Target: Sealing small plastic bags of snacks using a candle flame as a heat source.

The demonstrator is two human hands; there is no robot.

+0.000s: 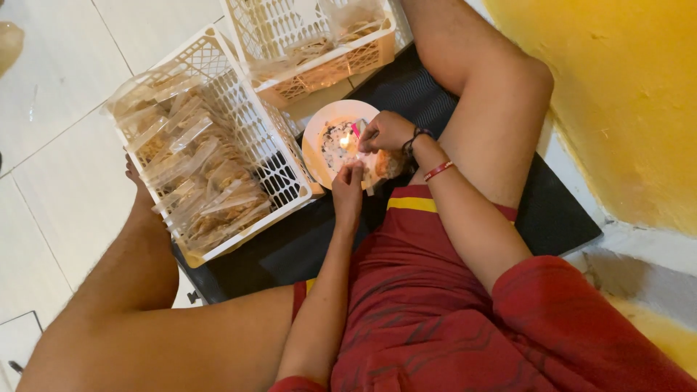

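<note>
We sit on a black mat [305, 247] on the tiled floor. Left — a white basket [218, 145] packed with clear snack bags [196, 174]; a second basket [319, 43] stands far. Between them a pink plate [319, 134] holds a small flame [345, 141]. Left hand [348, 185] and right hand [385, 132] are close together, both pinched on a small packet [381, 165] over the plate's near-right edge.

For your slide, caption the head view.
Both hands hold a small bag over a candle flame, beside a white basket.
</note>
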